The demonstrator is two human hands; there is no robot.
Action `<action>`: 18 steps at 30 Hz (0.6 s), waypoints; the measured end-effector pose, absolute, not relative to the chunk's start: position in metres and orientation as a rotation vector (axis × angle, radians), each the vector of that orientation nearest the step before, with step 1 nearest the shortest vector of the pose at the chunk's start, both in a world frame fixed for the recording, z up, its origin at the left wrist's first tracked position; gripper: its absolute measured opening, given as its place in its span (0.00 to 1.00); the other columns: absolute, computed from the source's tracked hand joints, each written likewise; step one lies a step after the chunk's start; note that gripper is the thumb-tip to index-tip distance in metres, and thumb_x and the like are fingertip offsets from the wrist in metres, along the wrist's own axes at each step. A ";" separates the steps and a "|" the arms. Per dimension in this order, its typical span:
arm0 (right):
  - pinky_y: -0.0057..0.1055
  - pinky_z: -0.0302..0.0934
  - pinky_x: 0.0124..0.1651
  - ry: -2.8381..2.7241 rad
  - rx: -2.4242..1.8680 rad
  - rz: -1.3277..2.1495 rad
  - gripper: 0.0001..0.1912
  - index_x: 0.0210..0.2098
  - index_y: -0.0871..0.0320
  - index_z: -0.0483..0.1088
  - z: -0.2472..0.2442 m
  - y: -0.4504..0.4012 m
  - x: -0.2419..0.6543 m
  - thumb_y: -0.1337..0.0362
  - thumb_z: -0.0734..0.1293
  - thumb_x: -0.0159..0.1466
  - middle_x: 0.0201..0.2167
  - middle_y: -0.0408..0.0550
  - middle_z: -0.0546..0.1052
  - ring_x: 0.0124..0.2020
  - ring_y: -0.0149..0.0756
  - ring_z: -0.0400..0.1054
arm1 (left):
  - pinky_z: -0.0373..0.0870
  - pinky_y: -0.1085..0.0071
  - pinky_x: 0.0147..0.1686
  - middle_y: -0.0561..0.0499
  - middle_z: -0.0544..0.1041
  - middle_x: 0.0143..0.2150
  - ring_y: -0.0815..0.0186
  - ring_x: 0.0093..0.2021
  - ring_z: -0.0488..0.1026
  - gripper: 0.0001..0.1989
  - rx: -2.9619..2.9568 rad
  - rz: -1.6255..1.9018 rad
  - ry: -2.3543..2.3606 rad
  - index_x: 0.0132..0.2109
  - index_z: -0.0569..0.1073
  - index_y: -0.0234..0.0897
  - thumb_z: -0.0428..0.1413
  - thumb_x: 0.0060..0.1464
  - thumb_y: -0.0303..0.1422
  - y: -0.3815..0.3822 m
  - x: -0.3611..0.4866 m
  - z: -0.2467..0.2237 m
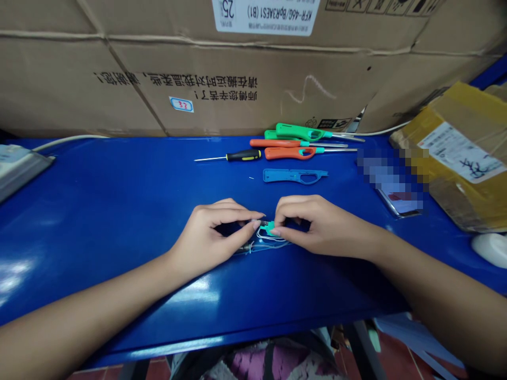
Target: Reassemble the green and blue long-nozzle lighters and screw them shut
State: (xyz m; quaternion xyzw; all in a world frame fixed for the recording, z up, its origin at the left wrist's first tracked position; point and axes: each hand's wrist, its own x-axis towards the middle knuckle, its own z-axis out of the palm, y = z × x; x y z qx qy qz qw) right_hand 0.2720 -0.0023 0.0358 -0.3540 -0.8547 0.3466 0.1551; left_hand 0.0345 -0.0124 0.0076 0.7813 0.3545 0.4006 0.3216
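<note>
Above the near middle of the table, my left hand (212, 227) pinches a small dark part (263, 223) between thumb and index finger. A small turquoise-green plastic piece (270, 228) is in the pinch of my right hand (322, 224), touching or right beside the dark part. Thin white wires (262, 236) loop just under the fingertips. Below them lies a blue lighter casing half (273, 246), partly covered by both hands, with a dark metallic end near my left thumb. Another blue lighter casing half (295, 176) rests farther back.
Behind it are orange lighters (289, 153) and green lighters (303, 131), with a black-and-yellow screwdriver (243, 155) to their left. A phone (400, 198) and a taped package (455, 153) are at the right. A large cardboard box (222, 63) walls off the back.
</note>
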 end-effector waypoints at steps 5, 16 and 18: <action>0.27 0.55 0.33 -2.266 -1.148 1.075 0.07 0.33 0.58 0.71 0.033 0.000 0.270 0.61 0.71 0.64 0.29 0.39 0.69 0.29 0.27 0.59 | 0.77 0.73 0.36 0.48 0.84 0.35 0.68 0.34 0.79 0.08 2.016 1.017 0.909 0.44 0.84 0.35 0.64 0.57 0.27 -0.012 0.034 0.008; 0.28 0.52 0.29 -2.046 -1.244 1.433 0.10 0.37 0.59 0.78 0.027 0.004 0.267 0.58 0.71 0.63 0.24 0.39 0.68 0.26 0.27 0.56 | 0.77 0.73 0.36 0.49 0.85 0.36 0.67 0.35 0.80 0.09 2.002 1.009 0.876 0.45 0.84 0.38 0.64 0.57 0.26 -0.010 0.034 0.006; 0.28 0.52 0.28 -1.976 -1.257 1.508 0.11 0.37 0.60 0.78 0.028 0.004 0.267 0.58 0.71 0.62 0.23 0.39 0.67 0.25 0.27 0.57 | 0.77 0.73 0.37 0.48 0.85 0.36 0.67 0.35 0.80 0.09 2.007 1.013 0.856 0.44 0.84 0.38 0.64 0.57 0.25 -0.010 0.034 0.007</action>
